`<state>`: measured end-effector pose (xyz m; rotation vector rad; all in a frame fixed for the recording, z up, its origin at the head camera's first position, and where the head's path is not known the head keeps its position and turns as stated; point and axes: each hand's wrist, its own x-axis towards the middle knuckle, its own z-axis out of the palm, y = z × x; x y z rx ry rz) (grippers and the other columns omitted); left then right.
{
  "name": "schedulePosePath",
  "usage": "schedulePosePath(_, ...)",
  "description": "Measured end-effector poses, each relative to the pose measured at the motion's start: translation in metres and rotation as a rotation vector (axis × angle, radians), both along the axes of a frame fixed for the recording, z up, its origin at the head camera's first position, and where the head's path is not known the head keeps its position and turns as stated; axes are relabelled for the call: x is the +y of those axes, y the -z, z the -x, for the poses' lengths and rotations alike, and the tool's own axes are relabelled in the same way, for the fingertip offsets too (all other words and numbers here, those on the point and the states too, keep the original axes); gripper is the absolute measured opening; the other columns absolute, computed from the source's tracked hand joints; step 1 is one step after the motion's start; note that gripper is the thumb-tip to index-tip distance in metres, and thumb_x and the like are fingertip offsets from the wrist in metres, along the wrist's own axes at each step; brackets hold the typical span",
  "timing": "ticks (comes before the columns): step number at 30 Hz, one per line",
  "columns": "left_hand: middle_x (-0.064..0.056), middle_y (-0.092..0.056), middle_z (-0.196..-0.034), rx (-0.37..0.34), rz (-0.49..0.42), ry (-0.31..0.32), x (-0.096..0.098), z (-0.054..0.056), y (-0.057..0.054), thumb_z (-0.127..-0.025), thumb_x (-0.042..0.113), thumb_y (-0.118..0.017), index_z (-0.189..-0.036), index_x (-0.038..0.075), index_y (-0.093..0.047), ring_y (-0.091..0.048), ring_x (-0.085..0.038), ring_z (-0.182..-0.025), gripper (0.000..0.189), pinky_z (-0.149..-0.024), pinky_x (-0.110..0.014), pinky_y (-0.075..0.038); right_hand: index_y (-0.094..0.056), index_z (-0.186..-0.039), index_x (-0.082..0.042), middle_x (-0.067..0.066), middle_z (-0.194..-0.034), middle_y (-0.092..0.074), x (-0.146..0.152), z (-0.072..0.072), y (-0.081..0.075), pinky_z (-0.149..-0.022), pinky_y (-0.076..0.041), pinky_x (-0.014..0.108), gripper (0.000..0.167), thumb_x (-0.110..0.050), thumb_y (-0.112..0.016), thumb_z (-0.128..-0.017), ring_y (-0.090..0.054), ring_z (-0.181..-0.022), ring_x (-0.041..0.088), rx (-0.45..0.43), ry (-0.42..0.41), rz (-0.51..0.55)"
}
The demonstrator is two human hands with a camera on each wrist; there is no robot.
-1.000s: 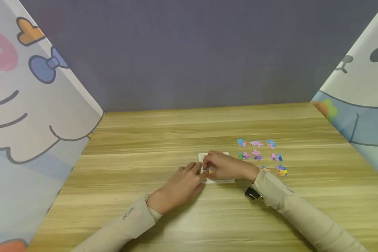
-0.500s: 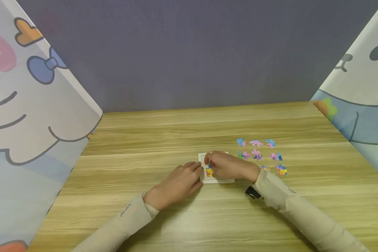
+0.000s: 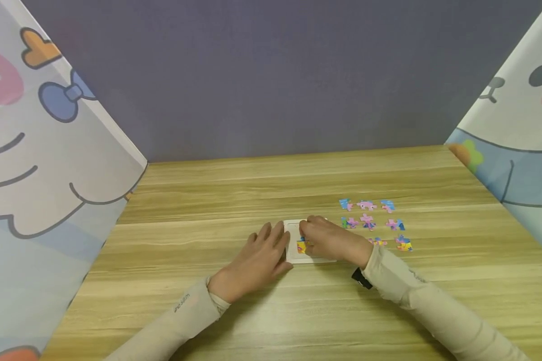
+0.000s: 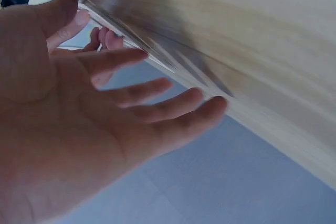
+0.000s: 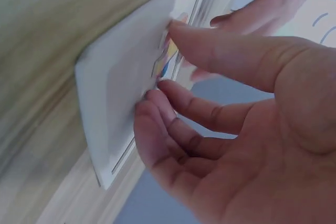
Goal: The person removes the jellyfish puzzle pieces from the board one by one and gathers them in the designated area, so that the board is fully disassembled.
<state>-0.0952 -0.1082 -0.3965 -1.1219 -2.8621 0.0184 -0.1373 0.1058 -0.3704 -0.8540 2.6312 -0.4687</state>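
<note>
A white puzzle tray lies on the wooden table between my hands. On its left part is a yellow and blue jigsaw piece, partly covered by my right hand. The right wrist view shows the right thumb and index fingertip pinching that jigsaw piece at opposite edges, low over the tray. My left hand holds nothing; its fingers are spread beside the tray's left edge. In the left wrist view the left hand shows its palm, fingers apart.
Several loose jigsaw pieces lie in rows to the right of the tray, among them a pink one and a yellow one. A small black device is at the right wrist. A grey wall rises behind the table.
The left fingers have drawn back from the jigsaw piece and spread at the tray's left edge. The right hand and the piece have shifted slightly right.
</note>
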Motion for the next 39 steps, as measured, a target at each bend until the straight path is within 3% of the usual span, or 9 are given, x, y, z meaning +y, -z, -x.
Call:
schedulePosePath(5,-0.028,-0.038,-0.15,-0.025,0.02,-0.044,-0.0018,-0.002,0.0015,-0.101,0.053,-0.048,-0.151,0.01,-0.042,-0.043,-0.053,-0.131,0.067,-0.089,-0.066,-0.049,-0.058,-0.1,-0.009,0.001,-0.094,-0.053,0.0001,-0.0037,-0.0006,-0.075,-0.046,0.034,0.023,-0.008,-0.076,-0.086,-0.049,-0.087,0.018,-0.004,-0.008,0.022)
schedulePosePath(14,-0.029,-0.045,-0.145,-0.002,0.017,-0.067,-0.0006,-0.0032,0.0027,-0.101,0.052,-0.049,-0.15,0.012,-0.045,-0.046,-0.051,-0.13,0.064,-0.084,-0.065,-0.051,-0.051,-0.097,-0.01,-0.002,-0.082,-0.055,0.0002,-0.0011,0.0023,-0.065,-0.044,0.03,0.029,-0.004,-0.077,-0.084,-0.049,-0.071,0.013,-0.032,-0.06,0.082)
schedulePosePath(22,-0.028,-0.045,-0.146,-0.004,0.027,-0.08,0.0004,-0.0032,0.0034,-0.1,0.053,-0.049,-0.151,0.014,-0.045,-0.047,-0.05,-0.13,0.064,-0.083,-0.064,-0.052,-0.052,-0.097,-0.009,-0.002,-0.082,-0.056,0.0008,-0.0013,0.0003,-0.063,-0.044,0.03,0.028,-0.003,-0.076,-0.085,-0.049,-0.07,0.013,-0.068,-0.056,0.086)
schedulePosePath(25,-0.027,-0.046,-0.145,0.001,0.018,-0.079,0.0009,-0.0026,0.0033,-0.1,0.053,-0.05,-0.15,0.014,-0.046,-0.047,-0.05,-0.13,0.064,-0.083,-0.064,-0.052,-0.052,-0.096,-0.009,-0.002,-0.078,-0.056,0.0025,-0.0005,0.0004,-0.061,-0.043,0.027,0.027,-0.001,-0.075,-0.084,-0.048,-0.067,0.011,-0.054,-0.074,0.108)
schedulePosePath(32,-0.026,-0.049,-0.143,0.019,0.012,-0.071,0.0008,-0.0022,0.0034,-0.099,0.053,-0.052,-0.148,0.014,-0.048,-0.049,-0.049,-0.129,0.063,-0.082,-0.063,-0.053,-0.056,-0.094,-0.008,-0.007,-0.066,-0.05,0.0061,0.0027,0.0015,-0.059,-0.042,0.023,0.022,0.007,-0.068,-0.084,-0.042,-0.059,0.004,0.084,-0.193,0.228)
schedulePosePath(39,-0.025,-0.052,-0.14,0.055,0.004,-0.065,0.0,-0.0025,0.0038,-0.098,0.053,-0.054,-0.147,0.013,-0.051,-0.052,-0.048,-0.126,0.063,-0.08,-0.062,-0.054,-0.056,-0.093,-0.01,-0.005,-0.072,-0.055,0.0043,0.0036,-0.0016,-0.062,-0.045,0.025,0.022,0.005,-0.069,-0.084,-0.049,-0.064,0.005,0.061,-0.209,0.264)
